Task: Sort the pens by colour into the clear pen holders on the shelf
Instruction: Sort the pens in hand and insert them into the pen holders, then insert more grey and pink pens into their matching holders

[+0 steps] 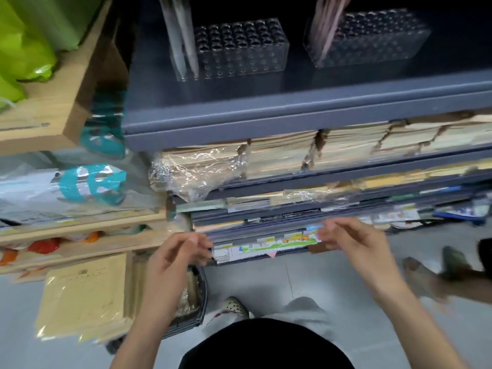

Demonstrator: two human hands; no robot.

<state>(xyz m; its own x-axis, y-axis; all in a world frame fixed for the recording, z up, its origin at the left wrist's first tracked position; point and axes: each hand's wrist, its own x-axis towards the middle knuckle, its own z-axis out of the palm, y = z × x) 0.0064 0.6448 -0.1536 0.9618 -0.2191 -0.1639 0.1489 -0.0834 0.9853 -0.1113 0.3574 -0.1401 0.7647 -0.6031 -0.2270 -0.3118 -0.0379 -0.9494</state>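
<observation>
Pens are standing on the grey shelf (266, 113): grey pens (183, 35) at the left end of the left holder (239, 46), pink pens (328, 25) at the left end of the right holder (378, 35). My left hand (178, 254) and right hand (351, 243) are hovering below, fingers loosely curled, gripping nothing.

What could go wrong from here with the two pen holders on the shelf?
The grey pens lean at one end of the left holder; a careless reach could knock them out. The pink pens in the right holder tilt likewise. Both clear holders look light and might tip or slide.
</observation>
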